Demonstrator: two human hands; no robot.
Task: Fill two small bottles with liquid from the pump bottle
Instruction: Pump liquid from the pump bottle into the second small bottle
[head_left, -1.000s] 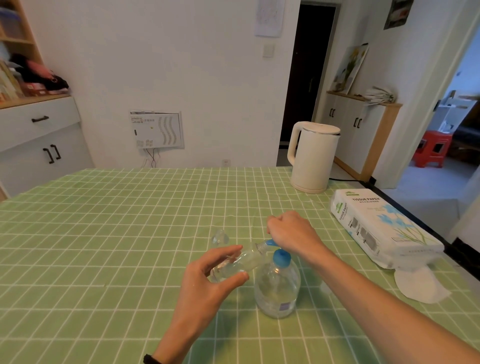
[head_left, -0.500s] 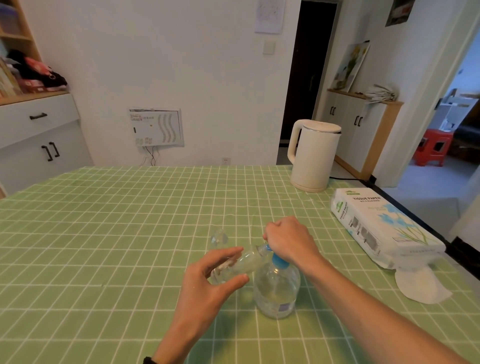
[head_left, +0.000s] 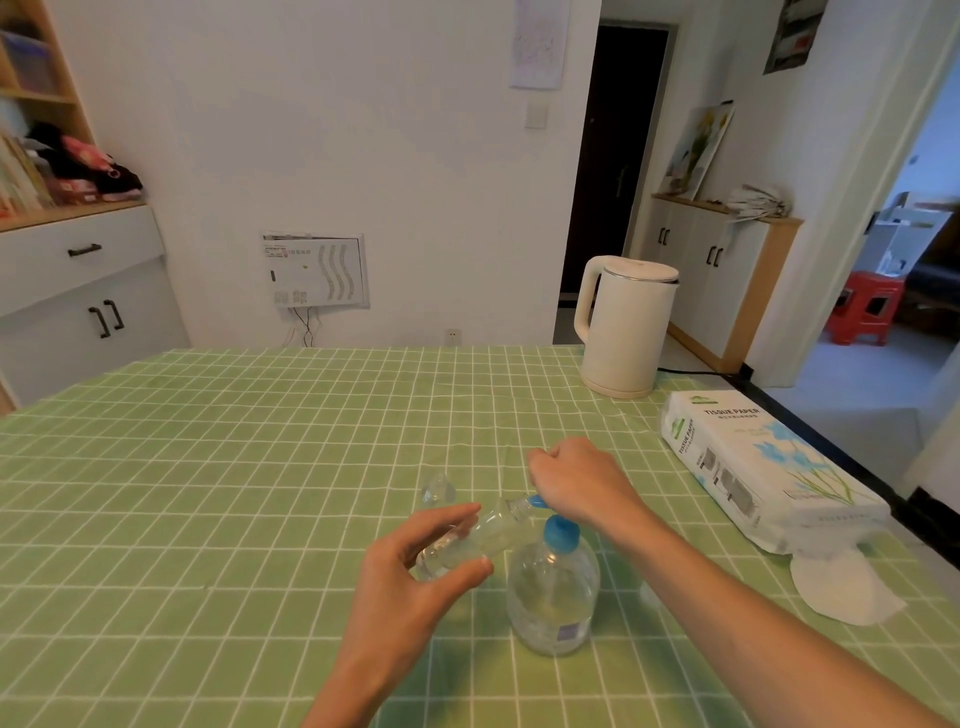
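- Left hand (head_left: 415, 577): fingers and thumb clamped round small bottle (head_left: 483, 532), tilted, mouth at blue spout (head_left: 535, 502).
- Right hand (head_left: 576, 478): fingers curled over the pump head.
- Pump bottle (head_left: 553, 592) upright on green checked worktop (head_left: 208, 467).

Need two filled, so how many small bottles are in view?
1 for certain: the small bottle, tilted in the left hand at the pump bottle. A clear thing beyond it may be another.

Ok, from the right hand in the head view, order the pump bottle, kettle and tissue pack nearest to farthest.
1. pump bottle: directly below the right hand, which grips its pump.
2. tissue pack: to the right, near the table edge.
3. kettle: farther back, at the table's far edge.
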